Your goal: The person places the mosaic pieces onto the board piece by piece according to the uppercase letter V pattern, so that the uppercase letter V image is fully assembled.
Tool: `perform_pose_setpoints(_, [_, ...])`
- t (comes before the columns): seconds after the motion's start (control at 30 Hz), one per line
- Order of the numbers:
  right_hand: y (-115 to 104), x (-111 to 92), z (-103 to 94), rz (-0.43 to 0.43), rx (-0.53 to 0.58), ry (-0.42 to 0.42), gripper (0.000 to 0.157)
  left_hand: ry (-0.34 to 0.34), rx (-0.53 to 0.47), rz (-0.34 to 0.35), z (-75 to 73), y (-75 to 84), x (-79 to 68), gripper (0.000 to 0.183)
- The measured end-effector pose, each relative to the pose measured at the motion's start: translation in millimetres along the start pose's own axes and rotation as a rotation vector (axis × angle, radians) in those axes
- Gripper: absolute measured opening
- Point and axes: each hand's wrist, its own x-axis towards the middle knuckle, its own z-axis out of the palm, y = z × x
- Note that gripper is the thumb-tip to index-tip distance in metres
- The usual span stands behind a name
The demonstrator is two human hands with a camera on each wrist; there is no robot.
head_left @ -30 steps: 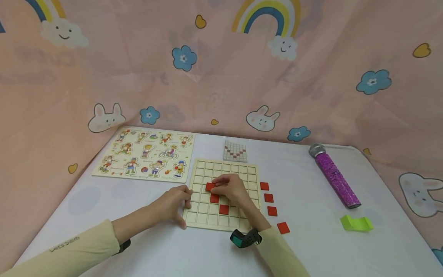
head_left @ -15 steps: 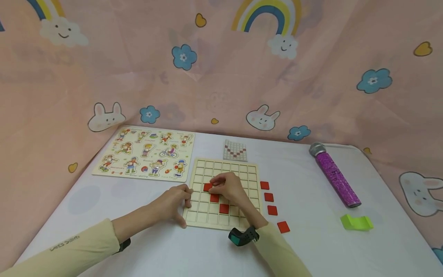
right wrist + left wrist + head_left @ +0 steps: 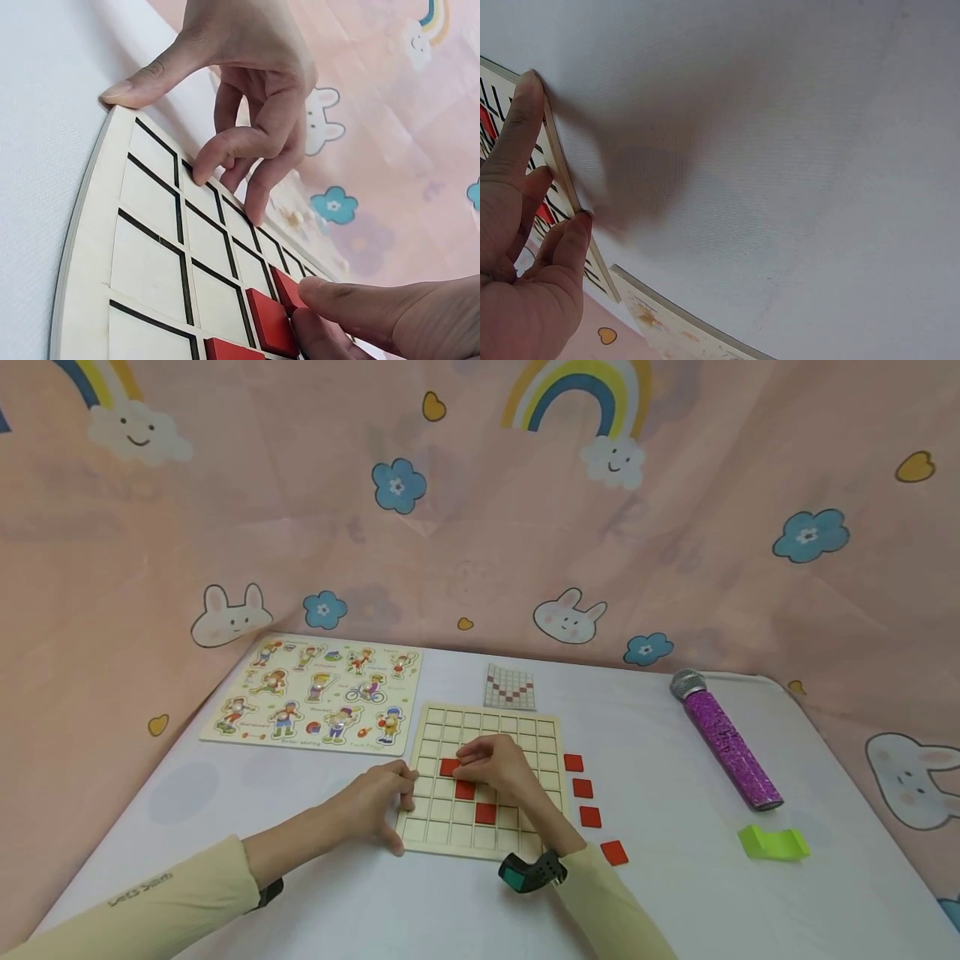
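Board (image 3: 510,723), spread beneath the right-hand grip: judging by looks, wooden, stiff and fairly light, apt to skid when nudged; best steadied by the rim (image 3: 88,255). Left hand (image 3: 377,800), left of the pinch: thumb at the near corner, fingers bent onto the left edge, holding. Right hand (image 3: 498,768): thumb and fingertips closed on a red tile (image 3: 450,767) at the left of the grip, over the board; cannot tell whether fully seated in a cell. Nearer than the grip, two set tiles (image 3: 486,813); to its right, off the board, four loose tiles (image 3: 582,788). Each tile probably light, hard, perhaps smooth; best pinched by opposite edges, corners free.
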Motion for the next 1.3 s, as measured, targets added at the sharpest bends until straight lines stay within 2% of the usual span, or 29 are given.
perform_pose_setpoints(0.4, [1, -1, 1.8, -0.004, -0.002, -0.010, 0.017, -0.002, 0.003, 0.016, 0.4, 2.2, 0.6, 0.041])
perform_pose_setpoints(0.73, [6, -9, -10.3, 0.023, 0.076, -0.003, 0.019, 0.000, 0.010, -0.012, -0.7, 4.4, -0.2, 0.041])
perform_pose_setpoints(0.93, [13, -19, -29.6, 0.041, 0.090, 0.043, 0.022, -0.002, 0.019, -0.020, 0.3, 2.5, -0.5, 0.041])
perform_pose_setpoints(1.13, [24, -28, -60.2, 0.024, 0.077, 0.087, 0.026, 0.003, 0.008, -0.019, 1.6, 0.1, 0.4, 0.040])
perform_pose_setpoints(1.3, [31, -37, -85.1, 0.080, 0.073, 0.131, 0.031, 0.002, 0.008, -0.011, 2.5, -0.8, 0.7, 0.040])
